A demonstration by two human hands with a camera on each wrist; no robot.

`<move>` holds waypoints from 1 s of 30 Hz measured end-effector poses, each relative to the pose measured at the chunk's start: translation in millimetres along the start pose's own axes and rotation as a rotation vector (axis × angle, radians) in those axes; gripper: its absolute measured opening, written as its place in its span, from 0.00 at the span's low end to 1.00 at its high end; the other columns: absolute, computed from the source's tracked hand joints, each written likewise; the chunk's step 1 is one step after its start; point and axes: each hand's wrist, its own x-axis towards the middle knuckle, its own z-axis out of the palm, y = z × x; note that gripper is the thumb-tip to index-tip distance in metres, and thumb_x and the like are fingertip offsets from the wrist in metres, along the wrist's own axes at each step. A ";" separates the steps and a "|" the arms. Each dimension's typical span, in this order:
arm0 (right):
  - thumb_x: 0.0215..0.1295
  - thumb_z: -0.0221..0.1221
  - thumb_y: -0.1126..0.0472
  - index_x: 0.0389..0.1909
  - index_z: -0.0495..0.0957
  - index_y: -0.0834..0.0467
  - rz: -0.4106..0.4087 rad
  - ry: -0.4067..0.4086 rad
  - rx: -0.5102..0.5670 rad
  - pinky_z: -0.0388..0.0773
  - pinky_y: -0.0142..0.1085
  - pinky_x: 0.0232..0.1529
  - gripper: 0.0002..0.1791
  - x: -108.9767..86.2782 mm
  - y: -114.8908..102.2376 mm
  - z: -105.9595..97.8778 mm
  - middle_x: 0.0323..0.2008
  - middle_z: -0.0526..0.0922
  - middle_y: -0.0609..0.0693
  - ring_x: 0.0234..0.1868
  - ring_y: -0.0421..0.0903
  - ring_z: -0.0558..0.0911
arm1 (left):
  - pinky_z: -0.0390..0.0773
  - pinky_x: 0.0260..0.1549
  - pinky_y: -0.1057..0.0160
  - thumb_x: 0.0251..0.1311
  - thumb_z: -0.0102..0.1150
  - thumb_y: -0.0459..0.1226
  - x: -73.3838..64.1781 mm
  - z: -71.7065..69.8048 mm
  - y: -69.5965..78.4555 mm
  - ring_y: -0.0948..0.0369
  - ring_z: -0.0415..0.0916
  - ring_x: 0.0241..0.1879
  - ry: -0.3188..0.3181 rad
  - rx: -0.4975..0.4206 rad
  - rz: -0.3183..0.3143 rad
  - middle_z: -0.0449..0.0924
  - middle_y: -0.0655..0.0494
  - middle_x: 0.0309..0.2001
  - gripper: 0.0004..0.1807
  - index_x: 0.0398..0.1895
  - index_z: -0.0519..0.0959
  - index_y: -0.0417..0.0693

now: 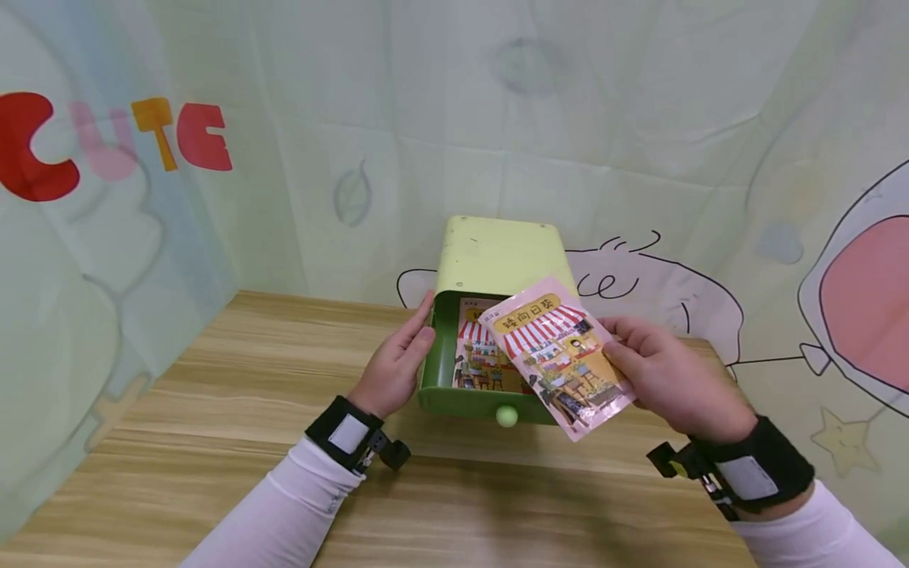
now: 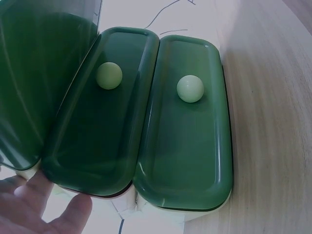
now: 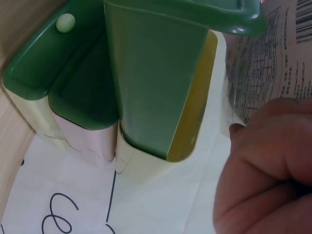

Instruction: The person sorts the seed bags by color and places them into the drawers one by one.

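Observation:
My right hand [image 1: 667, 375] pinches a pink seed packet [image 1: 557, 355] by its right edge, tilted in front of a small drawer cabinet [image 1: 506, 252]. The packet's printed back, with small text and a barcode, faces the right wrist view. The cabinet has a pale yellow top, and its green top drawer [image 1: 461, 401] is pulled out. Inside that drawer lies another seed packet [image 1: 474, 347], partly hidden by the held one. Along the cabinet's left side my left hand [image 1: 398, 363] rests with fingers extended, the thumb by the drawer's edge.
Two lower green drawers [image 2: 187, 146] with round knobs are closed, as the left wrist view shows. The cabinet stands on a wood-grain table [image 1: 284, 379], near the back edge. Behind it hangs a printed cloth [image 1: 355, 95].

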 end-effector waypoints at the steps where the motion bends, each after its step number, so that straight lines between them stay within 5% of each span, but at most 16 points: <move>1: 0.77 0.38 0.58 0.65 0.57 0.66 0.006 -0.005 0.004 0.80 0.35 0.24 0.22 0.2 0.0 0.6 0.40 0.79 0.64 0.34 0.55 0.80 | 0.53 0.64 0.51 0.75 0.32 0.35 0.0 0.0 -0.1 0.63 0.45 0.67 0.001 0.001 -0.002 0.43 0.54 0.73 0.27 0.74 0.45 0.47; 12: 0.76 0.38 0.59 0.62 0.60 0.68 0.038 -0.052 -0.058 0.72 0.28 0.16 0.21 2.7 0.4 3.6 0.35 0.80 0.62 0.26 0.49 0.77 | 0.52 0.65 0.52 0.74 0.32 0.35 -1.3 0.6 5.8 0.63 0.45 0.67 0.009 0.022 0.001 0.43 0.52 0.73 0.26 0.73 0.45 0.44; 30: 0.75 0.39 0.62 0.60 0.63 0.67 0.047 -0.070 -0.122 0.73 0.29 0.15 0.19 4.3 4.1 7.1 0.33 0.81 0.60 0.26 0.53 0.79 | 0.51 0.65 0.51 0.74 0.32 0.34 -1.4 1.2 8.3 0.63 0.45 0.67 0.018 0.042 0.009 0.44 0.50 0.72 0.26 0.73 0.46 0.43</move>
